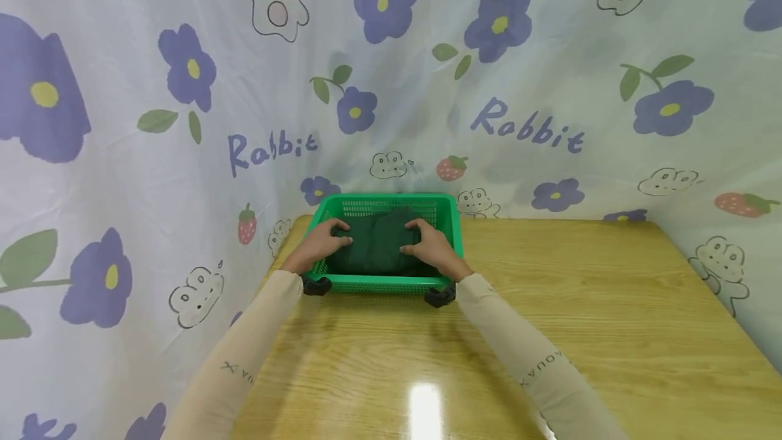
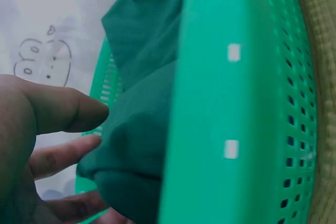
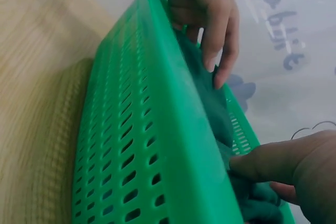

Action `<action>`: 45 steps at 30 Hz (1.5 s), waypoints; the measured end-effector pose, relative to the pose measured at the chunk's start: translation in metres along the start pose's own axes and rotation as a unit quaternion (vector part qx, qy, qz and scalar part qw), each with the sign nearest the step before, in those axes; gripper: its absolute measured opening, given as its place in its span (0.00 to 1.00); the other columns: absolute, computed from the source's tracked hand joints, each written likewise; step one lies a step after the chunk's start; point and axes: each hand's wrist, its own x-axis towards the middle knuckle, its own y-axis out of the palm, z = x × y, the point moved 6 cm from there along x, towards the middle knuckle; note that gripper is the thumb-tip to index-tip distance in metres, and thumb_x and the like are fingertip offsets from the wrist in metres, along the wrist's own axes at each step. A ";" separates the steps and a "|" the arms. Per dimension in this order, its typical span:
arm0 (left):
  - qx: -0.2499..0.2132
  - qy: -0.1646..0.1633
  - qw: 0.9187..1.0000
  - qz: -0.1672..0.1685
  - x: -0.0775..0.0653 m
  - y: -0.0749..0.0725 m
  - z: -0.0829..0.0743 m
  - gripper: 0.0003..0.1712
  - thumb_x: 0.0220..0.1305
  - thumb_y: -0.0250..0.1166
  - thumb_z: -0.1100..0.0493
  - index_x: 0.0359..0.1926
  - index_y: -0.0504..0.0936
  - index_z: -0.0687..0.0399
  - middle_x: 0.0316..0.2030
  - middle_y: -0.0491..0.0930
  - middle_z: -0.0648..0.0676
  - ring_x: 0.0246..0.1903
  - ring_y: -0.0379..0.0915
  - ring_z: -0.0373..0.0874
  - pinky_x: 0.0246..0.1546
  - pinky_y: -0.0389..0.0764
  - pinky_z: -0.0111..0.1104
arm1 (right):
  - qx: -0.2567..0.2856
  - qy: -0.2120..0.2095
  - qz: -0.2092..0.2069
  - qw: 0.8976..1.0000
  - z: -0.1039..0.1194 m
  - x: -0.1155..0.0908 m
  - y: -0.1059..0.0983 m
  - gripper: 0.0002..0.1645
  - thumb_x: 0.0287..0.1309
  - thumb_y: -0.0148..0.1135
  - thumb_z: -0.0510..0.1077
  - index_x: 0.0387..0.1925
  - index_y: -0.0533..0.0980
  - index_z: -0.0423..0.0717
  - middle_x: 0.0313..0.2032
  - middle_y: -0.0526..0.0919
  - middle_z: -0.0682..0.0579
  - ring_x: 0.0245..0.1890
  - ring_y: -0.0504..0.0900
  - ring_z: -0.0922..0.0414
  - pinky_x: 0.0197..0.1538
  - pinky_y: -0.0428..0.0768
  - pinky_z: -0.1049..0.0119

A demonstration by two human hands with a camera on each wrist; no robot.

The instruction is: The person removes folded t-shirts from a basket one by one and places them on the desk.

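Note:
A dark green cloth [image 1: 375,243], bunched or loosely folded, lies inside a green plastic basket [image 1: 385,280]. At its left end is my left hand [image 1: 320,244], thumb and fingers apart; in the left wrist view its fingers [image 2: 68,158] lie along the cloth's edge. My right hand [image 1: 432,248] touches the cloth's right end, thumb and fingers spread. From the right wrist, the right thumb [image 3: 268,161] meets the cloth just inside the basket's near rim. The rim hides part of the cloth in both wrist views.
The basket stands on a wood-grain table [image 1: 568,331], close to the back curtain [image 1: 421,80]. That curtain, printed with flowers and rabbits, also hangs along the left and right. A black wrist device [image 1: 441,296] is by the basket's near right corner, another [image 1: 316,286] by the left.

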 end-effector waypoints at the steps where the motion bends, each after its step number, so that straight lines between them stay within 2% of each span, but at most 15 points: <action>1: -0.004 0.000 1.000 -0.002 0.000 -0.001 -0.001 0.27 0.76 0.61 0.52 0.70 0.70 0.56 0.74 0.59 0.65 0.69 0.61 0.65 0.64 0.69 0.59 | 0.004 0.000 0.000 1.000 0.000 0.000 0.000 0.35 0.66 0.71 0.44 0.71 0.69 0.50 0.74 0.65 0.42 0.70 0.67 0.39 0.62 0.75 0.42; 7: -0.043 -0.010 0.999 0.017 0.003 -0.002 -0.004 0.28 0.77 0.60 0.52 0.71 0.70 0.58 0.76 0.54 0.65 0.74 0.52 0.67 0.69 0.61 0.61 | 0.010 -0.008 0.010 1.000 0.002 0.002 0.001 0.33 0.66 0.70 0.44 0.70 0.70 0.55 0.74 0.65 0.44 0.70 0.68 0.40 0.62 0.74 0.43; 14: -0.025 -0.030 0.998 0.047 0.001 0.006 -0.002 0.29 0.77 0.60 0.53 0.73 0.66 0.55 0.77 0.52 0.65 0.74 0.50 0.67 0.70 0.59 0.62 | 0.003 -0.005 0.046 0.999 0.002 0.003 0.008 0.34 0.68 0.68 0.46 0.72 0.69 0.52 0.74 0.65 0.44 0.71 0.67 0.39 0.65 0.72 0.41; 20: -0.003 -0.021 0.999 0.034 0.000 0.006 -0.007 0.30 0.76 0.61 0.52 0.72 0.66 0.55 0.76 0.56 0.64 0.72 0.54 0.67 0.68 0.62 0.62 | -0.005 -0.003 0.035 0.999 -0.001 0.005 0.007 0.33 0.67 0.70 0.49 0.71 0.70 0.54 0.75 0.64 0.45 0.72 0.66 0.39 0.66 0.71 0.41; 24: 0.004 -0.018 0.999 0.026 -0.001 0.007 -0.010 0.31 0.76 0.61 0.53 0.73 0.65 0.56 0.76 0.56 0.65 0.73 0.54 0.67 0.68 0.63 0.60 | -0.015 -0.010 0.035 0.999 -0.001 0.007 0.007 0.33 0.68 0.69 0.49 0.71 0.70 0.53 0.75 0.65 0.45 0.72 0.66 0.39 0.65 0.72 0.41; 30: -0.018 -0.019 0.999 0.030 -0.003 0.008 -0.007 0.34 0.76 0.62 0.54 0.77 0.62 0.54 0.78 0.51 0.65 0.74 0.52 0.67 0.69 0.62 0.61 | -0.036 -0.019 0.039 0.998 0.001 0.007 0.008 0.32 0.67 0.70 0.50 0.70 0.73 0.53 0.73 0.67 0.44 0.70 0.68 0.39 0.64 0.73 0.41; 37: -0.054 -0.022 0.997 0.044 0.001 0.008 0.001 0.30 0.76 0.62 0.54 0.74 0.67 0.52 0.79 0.49 0.63 0.75 0.49 0.67 0.70 0.59 0.62 | -0.048 -0.023 0.044 0.998 0.002 0.007 0.010 0.31 0.66 0.71 0.50 0.68 0.75 0.53 0.72 0.70 0.45 0.69 0.70 0.40 0.64 0.74 0.43; 45: -0.053 -0.013 0.998 0.036 0.005 0.008 0.003 0.28 0.75 0.64 0.56 0.71 0.70 0.53 0.78 0.49 0.63 0.74 0.50 0.67 0.69 0.60 0.61 | -0.053 -0.030 0.027 0.998 0.002 0.008 0.006 0.30 0.63 0.73 0.47 0.65 0.77 0.52 0.70 0.72 0.44 0.66 0.73 0.40 0.61 0.77 0.45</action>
